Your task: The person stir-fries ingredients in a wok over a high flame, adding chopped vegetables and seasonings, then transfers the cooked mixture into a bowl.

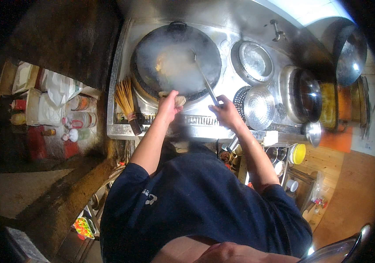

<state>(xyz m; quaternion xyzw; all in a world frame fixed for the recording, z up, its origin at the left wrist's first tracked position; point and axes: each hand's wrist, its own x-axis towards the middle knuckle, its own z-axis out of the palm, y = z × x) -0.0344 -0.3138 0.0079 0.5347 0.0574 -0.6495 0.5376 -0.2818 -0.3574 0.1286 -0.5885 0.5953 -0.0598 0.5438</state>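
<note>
A large dark wok sits on the stainless steel range, with steam rising over yellowish-brown food inside it. My left hand grips a folded cloth at the wok's near rim. My right hand is closed around the handle of a long metal ladle, whose far end reaches into the wok; steam blurs its bowl. Just right of that hand lies a perforated metal strainer.
A bamboo wok brush lies left of the wok. Right of it stand a round lidded pot and a large metal pot. A faucet juts from the back wall. Bottles and containers stand at far left.
</note>
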